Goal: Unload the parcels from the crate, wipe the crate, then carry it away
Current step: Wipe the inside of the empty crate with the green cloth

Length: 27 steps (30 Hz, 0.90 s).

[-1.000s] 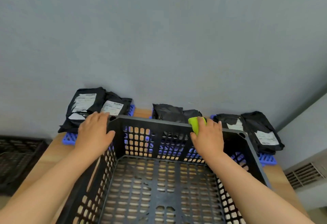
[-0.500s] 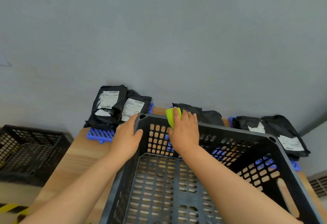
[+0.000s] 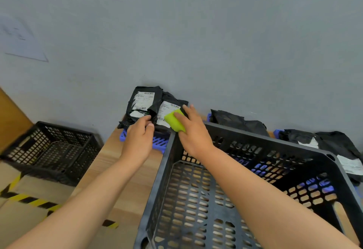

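A black slotted crate [image 3: 255,138] stands empty on the wooden table [image 3: 125,180], filling the lower right. My right hand [image 3: 194,134] holds a green sponge [image 3: 173,122] against the crate's far left corner, fingers lying over it. My left hand [image 3: 138,140] hovers just left of that corner, off the rim, fingers loosely curled with nothing in them. Black parcels with white labels lie against the wall: a left stack [image 3: 144,103] just beyond my hands, a middle pile [image 3: 235,121] and a right pile [image 3: 334,144].
The parcels rest on blue plastic grids [image 3: 159,142] along the grey wall. A second black crate [image 3: 51,150] sits lower to the left of the table, with yellow-black tape [image 3: 25,197] on the surface below it.
My right hand slid the sponge leftward along the far rim to the left corner. My left hand came off the crate's corner. My view swung to the left.
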Tool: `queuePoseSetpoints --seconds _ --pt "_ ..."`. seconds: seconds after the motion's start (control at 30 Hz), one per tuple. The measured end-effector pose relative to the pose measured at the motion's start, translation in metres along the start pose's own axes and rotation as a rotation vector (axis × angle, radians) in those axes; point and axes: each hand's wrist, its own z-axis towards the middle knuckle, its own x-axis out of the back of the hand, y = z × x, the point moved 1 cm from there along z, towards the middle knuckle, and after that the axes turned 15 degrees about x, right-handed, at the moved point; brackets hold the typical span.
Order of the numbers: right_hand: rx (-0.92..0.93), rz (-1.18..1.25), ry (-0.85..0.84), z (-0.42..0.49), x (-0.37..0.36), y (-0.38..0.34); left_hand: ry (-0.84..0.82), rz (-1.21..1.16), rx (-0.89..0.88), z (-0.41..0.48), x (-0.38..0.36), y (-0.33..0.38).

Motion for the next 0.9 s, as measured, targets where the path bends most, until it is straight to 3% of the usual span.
queuePoseSetpoints --seconds 0.5,0.9 --pt "0.154 0.205 -0.206 -0.062 -0.01 -0.047 0.071 -0.042 0.04 -0.058 0.018 -0.029" --pt "0.413 0.265 -0.324 -0.12 -0.012 -0.095 0.131 -0.092 0.129 -0.101 0.034 -0.035"
